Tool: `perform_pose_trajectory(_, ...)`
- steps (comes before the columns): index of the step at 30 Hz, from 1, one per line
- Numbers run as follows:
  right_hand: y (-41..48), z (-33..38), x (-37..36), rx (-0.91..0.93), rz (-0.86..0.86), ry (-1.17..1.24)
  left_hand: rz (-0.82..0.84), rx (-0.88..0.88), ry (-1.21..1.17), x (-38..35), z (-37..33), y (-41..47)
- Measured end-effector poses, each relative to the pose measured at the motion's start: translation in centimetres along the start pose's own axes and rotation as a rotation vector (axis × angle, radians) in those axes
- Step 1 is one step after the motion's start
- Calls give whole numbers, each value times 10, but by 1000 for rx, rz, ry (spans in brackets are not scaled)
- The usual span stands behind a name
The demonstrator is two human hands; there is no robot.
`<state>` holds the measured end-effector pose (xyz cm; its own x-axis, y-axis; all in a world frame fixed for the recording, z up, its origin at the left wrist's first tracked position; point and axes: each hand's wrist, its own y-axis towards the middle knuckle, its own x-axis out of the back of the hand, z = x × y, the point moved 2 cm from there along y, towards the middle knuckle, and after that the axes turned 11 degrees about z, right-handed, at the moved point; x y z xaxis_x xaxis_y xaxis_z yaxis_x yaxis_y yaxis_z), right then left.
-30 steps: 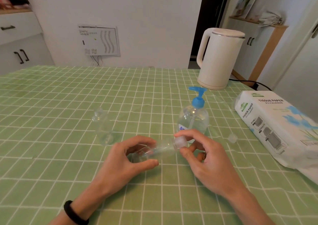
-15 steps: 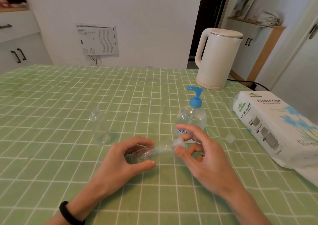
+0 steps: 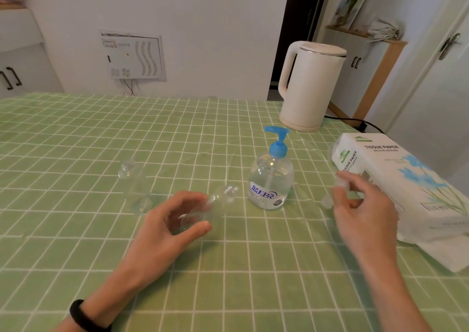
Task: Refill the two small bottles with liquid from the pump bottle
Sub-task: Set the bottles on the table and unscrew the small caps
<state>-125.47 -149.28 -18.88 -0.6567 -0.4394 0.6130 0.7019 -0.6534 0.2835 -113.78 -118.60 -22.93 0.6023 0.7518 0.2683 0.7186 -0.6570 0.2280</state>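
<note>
The left hand (image 3: 172,220) gripped a tilted small bottle (image 3: 219,199), right hand (image 3: 360,204) at 3 o'clock pinched a cap (image 3: 339,182), blurred, outline indistinct.

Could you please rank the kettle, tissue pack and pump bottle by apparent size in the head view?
1. White tissue paper pack (nearer, so unsure against the kettle).
2. White plastic kettle.
3. Clear blue-topped pump bottle.

- Pump bottle (image 3: 270,181): clear, blue pump head, blue-lettered label, upright on the table.
- First small bottle (image 3: 134,187): clear, upright, well left of it.
- Second small bottle (image 3: 220,202): clear, uncapped, tilted in the left hand (image 3: 162,230); the right hand (image 3: 363,212) pinches a blurred cap (image 3: 339,182).
</note>
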Motion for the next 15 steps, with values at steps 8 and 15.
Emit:
perform_pose_trajectory(8,6,-21,-6,-154,182,-306,-35,-3,-58,1,-1,1)
perform_pose_trajectory(15,8,-30,-5,-179,152,-315,-35,-21,-60,1,-1,-1)
